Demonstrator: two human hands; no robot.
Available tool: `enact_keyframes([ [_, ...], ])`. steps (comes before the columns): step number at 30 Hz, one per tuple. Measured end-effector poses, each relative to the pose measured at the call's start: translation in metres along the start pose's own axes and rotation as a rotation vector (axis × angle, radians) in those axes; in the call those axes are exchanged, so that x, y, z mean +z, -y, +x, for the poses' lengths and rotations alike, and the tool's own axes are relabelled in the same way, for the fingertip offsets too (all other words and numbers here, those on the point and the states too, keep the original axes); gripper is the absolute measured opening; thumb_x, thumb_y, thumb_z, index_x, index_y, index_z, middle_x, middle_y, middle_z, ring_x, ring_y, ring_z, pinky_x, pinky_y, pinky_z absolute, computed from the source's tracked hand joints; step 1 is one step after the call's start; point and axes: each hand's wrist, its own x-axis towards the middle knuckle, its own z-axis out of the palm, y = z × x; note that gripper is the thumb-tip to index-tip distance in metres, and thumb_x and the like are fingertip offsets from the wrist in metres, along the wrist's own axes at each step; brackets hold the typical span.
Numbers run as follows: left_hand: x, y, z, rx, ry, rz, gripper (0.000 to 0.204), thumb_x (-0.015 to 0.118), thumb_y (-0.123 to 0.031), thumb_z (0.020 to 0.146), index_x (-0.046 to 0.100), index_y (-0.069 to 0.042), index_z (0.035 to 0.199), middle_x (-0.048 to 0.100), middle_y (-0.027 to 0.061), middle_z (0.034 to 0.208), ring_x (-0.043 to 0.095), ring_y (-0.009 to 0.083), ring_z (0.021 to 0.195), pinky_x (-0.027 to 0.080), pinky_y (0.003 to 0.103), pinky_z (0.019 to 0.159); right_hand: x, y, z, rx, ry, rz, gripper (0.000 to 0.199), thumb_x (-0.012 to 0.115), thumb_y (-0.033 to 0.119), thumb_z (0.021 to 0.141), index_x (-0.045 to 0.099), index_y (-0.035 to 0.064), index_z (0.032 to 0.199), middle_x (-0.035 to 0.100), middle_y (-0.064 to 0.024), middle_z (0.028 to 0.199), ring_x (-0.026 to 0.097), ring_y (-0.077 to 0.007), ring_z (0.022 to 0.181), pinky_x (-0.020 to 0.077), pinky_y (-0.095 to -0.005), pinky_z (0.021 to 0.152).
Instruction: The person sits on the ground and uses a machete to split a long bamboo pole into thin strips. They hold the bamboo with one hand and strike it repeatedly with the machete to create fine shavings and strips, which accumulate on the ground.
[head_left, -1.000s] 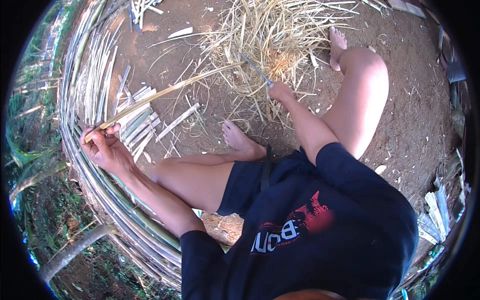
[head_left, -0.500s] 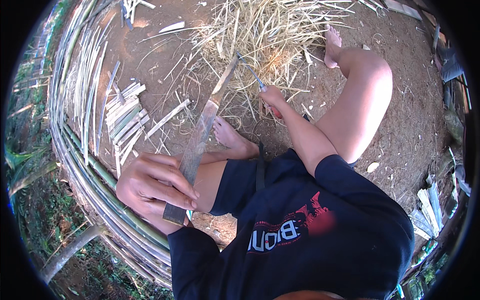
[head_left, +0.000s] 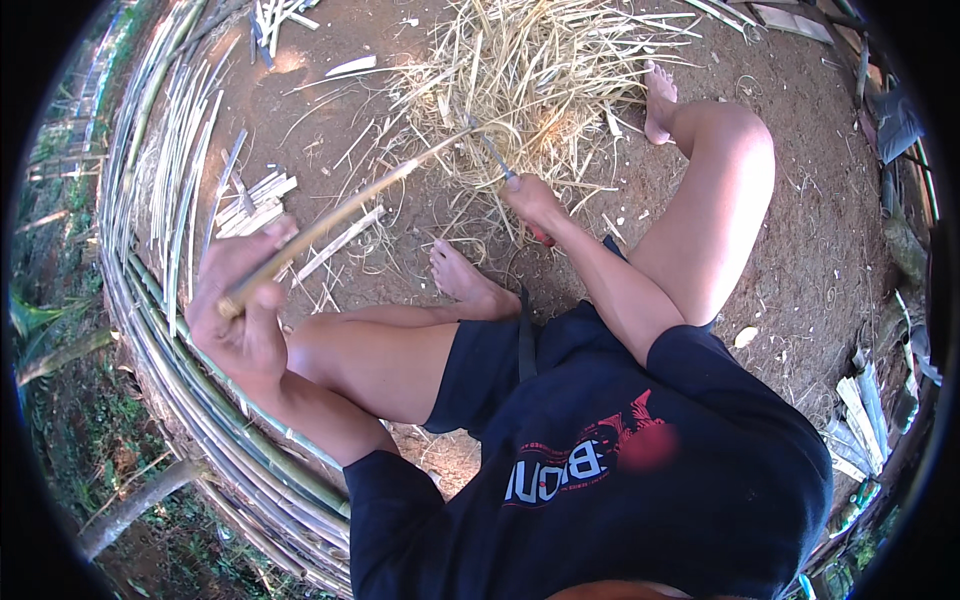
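Observation:
My left hand is closed on the near end of a bamboo strip, pinched between thumb and fingers. Seen nearly edge-on, the strip slants up and right, and a thin sliver curls at its far end. My right hand grips a knife, part of whose red handle shows below the fist. The blade points up and left and meets the strip close to its far end; exactly how the edge touches is too small to tell. Beneath and beyond the blade lies a heap of bamboo shavings on the dirt.
Short split bamboo pieces lie beyond my left hand. Long thin strips and bamboo poles run along the left side. My bare feet rest on the ground around the heap. Dry sheath scraps lie at the right.
My left hand has moved left and away from my body, turning the strip from its flat face to its edge. My right hand and the knife have shifted slightly left.

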Motion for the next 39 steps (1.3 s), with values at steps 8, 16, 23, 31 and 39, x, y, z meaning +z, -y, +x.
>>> enact_keyframes([
  [8, 0.015, 0.008, 0.003, -0.363, -0.497, 0.038, 0.037, 0.061, -0.022, 0.096, 0.063, 0.014, 0.106, 0.067, 0.0232, 0.098, 0.070, 0.0269, 0.085, 0.064, 0.033, 0.069, -0.009, 0.108, -0.115, -0.574, 0.053, 0.094, 0.028, 0.066, 0.029, 0.089, 0.058, 0.0030, 0.084, 0.055, -0.0041, 0.063, 0.052, -0.0125, 0.055, 0.0464, -0.0332, 0.054],
  [16, -0.002, 0.021, -0.018, -0.357, -0.524, 0.009, 0.032, 0.060, -0.017, 0.096, 0.061, 0.013, 0.105, 0.066, 0.0243, 0.100, 0.070, 0.0305, 0.087, 0.064, 0.036, 0.068, -0.004, 0.062, -0.096, -0.404, 0.038, -0.012, 0.013, 0.060, 0.016, 0.087, 0.064, 0.0040, 0.087, 0.063, -0.0102, 0.064, 0.061, -0.0198, 0.055, 0.0500, -0.0383, 0.055],
  [23, -0.005, 0.027, -0.014, -0.371, -0.565, 0.018, 0.033, 0.060, -0.019, 0.096, 0.062, 0.013, 0.104, 0.067, 0.0236, 0.095, 0.070, 0.0280, 0.083, 0.064, 0.032, 0.063, 0.007, 0.034, -0.047, -0.373, -0.038, -0.055, 0.016, 0.054, 0.015, 0.089, 0.064, 0.0051, 0.096, 0.065, -0.0166, 0.067, 0.065, -0.0295, 0.057, 0.0543, -0.0458, 0.061],
  [31, -0.010, 0.037, -0.014, -0.369, -0.610, 0.025, 0.037, 0.061, -0.023, 0.096, 0.061, 0.013, 0.105, 0.067, 0.0233, 0.093, 0.070, 0.0239, 0.075, 0.064, 0.030, 0.062, 0.002, 0.023, -0.025, -0.214, -0.076, -0.150, 0.021, 0.049, 0.016, 0.093, 0.065, 0.0036, 0.098, 0.067, -0.0156, 0.076, 0.066, -0.0254, 0.064, 0.0545, -0.0420, 0.062],
  [39, -0.025, 0.044, -0.021, -0.380, -0.597, 0.038, 0.040, 0.061, -0.025, 0.096, 0.060, 0.014, 0.104, 0.066, 0.0246, 0.094, 0.070, 0.0244, 0.077, 0.064, 0.029, 0.062, 0.011, 0.004, 0.010, -0.027, 0.029, -0.147, 0.021, 0.048, 0.020, 0.096, 0.063, 0.0051, 0.099, 0.064, -0.0149, 0.075, 0.062, -0.0232, 0.062, 0.0517, -0.0416, 0.059],
])
